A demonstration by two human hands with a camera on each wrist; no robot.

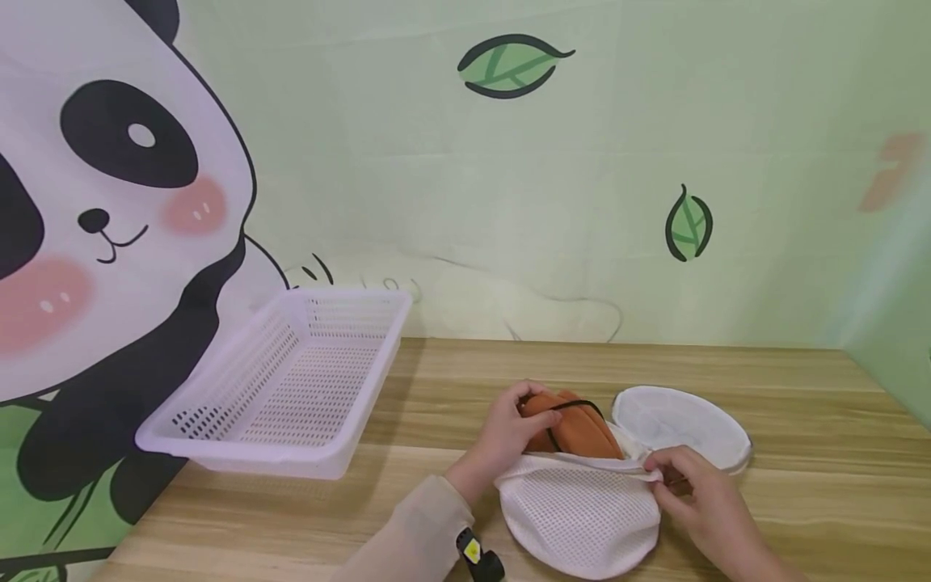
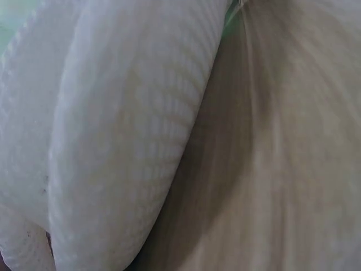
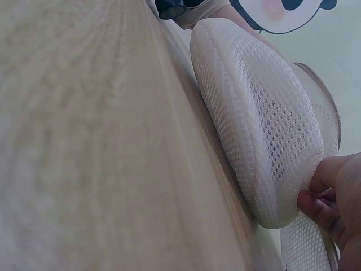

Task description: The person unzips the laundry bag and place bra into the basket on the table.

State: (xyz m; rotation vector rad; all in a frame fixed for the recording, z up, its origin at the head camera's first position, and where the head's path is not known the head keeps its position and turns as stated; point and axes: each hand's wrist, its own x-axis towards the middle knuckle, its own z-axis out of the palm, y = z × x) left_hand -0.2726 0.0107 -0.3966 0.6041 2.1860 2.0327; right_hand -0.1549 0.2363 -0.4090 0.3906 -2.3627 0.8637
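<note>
A white mesh laundry bag [image 1: 582,513] lies on the table with its mouth open; the right wrist view shows its honeycomb mesh up close. In the mouth sits a folded orange-brown cloth item [image 1: 582,432] with black trim, its exact kind unclear. My left hand [image 1: 512,428] grips this cloth from the left, thumb over its front. At the bag's right end my right hand [image 1: 701,497] pinches the rim between thumb and fingers. Only blurred mesh [image 2: 130,135] and table surface fill the left wrist view, with the left hand hidden there.
Behind the bag lies a round white mesh flap [image 1: 680,420]; whether it is joined to the bag I cannot tell. A white perforated plastic basket [image 1: 338,461] stands at the left of the wooden table [image 1: 822,517]. A panda-printed wall [image 1: 436,178] rises at the back.
</note>
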